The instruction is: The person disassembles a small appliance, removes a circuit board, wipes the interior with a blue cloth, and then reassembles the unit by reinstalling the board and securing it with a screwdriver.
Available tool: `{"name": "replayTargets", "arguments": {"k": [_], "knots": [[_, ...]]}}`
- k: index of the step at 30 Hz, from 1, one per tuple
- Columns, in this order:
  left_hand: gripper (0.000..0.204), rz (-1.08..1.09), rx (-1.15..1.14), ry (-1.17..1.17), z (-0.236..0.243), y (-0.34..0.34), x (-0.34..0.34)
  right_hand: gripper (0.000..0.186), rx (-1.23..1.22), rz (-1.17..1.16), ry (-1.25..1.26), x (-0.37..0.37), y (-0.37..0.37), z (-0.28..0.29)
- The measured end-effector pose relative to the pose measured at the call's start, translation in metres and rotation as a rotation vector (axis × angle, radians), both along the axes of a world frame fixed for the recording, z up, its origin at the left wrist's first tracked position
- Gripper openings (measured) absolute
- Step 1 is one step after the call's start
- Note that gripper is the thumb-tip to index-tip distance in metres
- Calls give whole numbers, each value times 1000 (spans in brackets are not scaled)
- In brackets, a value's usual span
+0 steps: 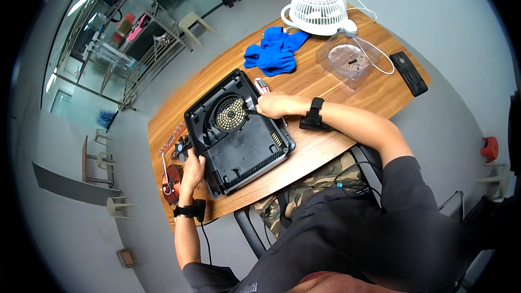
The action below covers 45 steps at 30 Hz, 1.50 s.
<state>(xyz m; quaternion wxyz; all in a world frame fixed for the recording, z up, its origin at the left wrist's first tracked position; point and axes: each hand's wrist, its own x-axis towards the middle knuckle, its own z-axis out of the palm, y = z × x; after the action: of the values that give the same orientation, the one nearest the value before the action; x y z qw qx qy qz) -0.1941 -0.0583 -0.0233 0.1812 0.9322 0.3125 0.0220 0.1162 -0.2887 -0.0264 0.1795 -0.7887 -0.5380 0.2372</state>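
Observation:
A black plastic housing (239, 149), shaped like an appliance's bottom shell, lies with its inside up on the wooden table (320, 125). Its round vent grille (230, 114) shows pale light through the slots. My left hand (194, 171) is closed on the housing's left edge, with some of the fingers hidden. Over the housing's right side, my right hand (273, 105) is closed on a thin dark tool (253, 112), whose tip points toward the grille. The tool's exact kind is too small to make out. A red-and-white object (261, 86) lies just beyond that hand.
A blue cloth (275, 53), a white fan (318, 11), a clear plastic tray with grey debris (349, 62) and a black oblong object (408, 73) occupy the far side. Left of the housing are a reddish-brown object (172, 183) and dark cables (182, 147).

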Motion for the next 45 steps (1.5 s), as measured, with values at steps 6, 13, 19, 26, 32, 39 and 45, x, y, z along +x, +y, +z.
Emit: {"name": "replayTargets", "arguments": {"k": [6,13,19,26,32,39,45], "knots": [[43,13,28,40,2,-1,7,46,40,-13,-27,4,-1,-1],[41,44,19,65,5,-9,9,46,1,15,-58,5,3,-3],[40,97,61,130,-3,-10,8,49,-2,17,-100,3,3,-1],[42,122,-3,34,0,-16,4,46,73,-59,-313,-2,9,35],[57,146,-71,21,5,-20,-2,42,142,30,-537,11,21,-7],[49,149,-127,9,9,-21,-2,45,168,0,-572,8,16,-16],[58,218,-126,-79,14,6,-27,45,131,27,-580,9,15,0]]}}
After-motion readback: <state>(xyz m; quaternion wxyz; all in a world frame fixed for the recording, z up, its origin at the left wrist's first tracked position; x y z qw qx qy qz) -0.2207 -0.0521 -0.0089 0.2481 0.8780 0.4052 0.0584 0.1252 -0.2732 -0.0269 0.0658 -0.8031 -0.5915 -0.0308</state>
